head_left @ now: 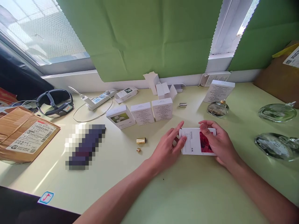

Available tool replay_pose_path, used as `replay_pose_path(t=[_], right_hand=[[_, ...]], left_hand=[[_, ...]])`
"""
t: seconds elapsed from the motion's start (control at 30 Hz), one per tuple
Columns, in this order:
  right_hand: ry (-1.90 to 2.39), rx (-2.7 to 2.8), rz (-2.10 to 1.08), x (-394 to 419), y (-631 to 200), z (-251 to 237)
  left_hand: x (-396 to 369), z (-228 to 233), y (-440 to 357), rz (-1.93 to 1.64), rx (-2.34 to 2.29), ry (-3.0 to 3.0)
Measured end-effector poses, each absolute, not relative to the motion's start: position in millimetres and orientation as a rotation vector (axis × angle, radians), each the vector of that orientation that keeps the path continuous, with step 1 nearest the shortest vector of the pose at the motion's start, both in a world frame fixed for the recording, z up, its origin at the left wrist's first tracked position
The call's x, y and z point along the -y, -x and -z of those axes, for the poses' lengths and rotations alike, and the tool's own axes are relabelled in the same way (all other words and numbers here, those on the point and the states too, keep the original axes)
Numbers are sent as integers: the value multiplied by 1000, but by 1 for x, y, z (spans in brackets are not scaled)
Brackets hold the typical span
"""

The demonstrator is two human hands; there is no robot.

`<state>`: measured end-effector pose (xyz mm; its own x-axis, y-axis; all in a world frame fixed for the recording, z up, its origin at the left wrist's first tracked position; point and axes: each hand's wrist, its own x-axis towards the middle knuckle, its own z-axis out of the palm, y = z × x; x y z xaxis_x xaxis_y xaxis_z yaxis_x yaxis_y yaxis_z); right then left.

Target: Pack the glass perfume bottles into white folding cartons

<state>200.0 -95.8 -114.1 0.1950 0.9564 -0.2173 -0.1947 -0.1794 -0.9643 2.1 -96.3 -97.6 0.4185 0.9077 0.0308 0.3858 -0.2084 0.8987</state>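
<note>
A small white carton with a red rose picture lies on its side just above the table, between my two hands. My right hand is wrapped round its right end, thumb on the picture. At the left end, my left hand has its thumb on the top edge and its index finger reaching past the end; its other fingers are partly hidden. To the left lie a gold cap and a smaller gold collar. A round glass perfume bottle with a gold neck lies beyond my right hand.
Three white cartons stand in a row, one with a flower picture. Opened cartons lie behind them, near a silver cap. Glass bottles lie at right. A power strip, a pixelated dark object and a cardboard box are left.
</note>
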Motion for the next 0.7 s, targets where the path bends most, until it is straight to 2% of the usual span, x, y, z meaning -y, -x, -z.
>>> replay_pose_path(t=[0.47, 0.7], right_hand=[[1294, 867, -1222, 100, -192, 112], [1344, 869, -1097, 110, -177, 108]], left_hand=[[105, 94, -10, -657, -1242, -1861], [112, 100, -17, -835, -991, -1568]])
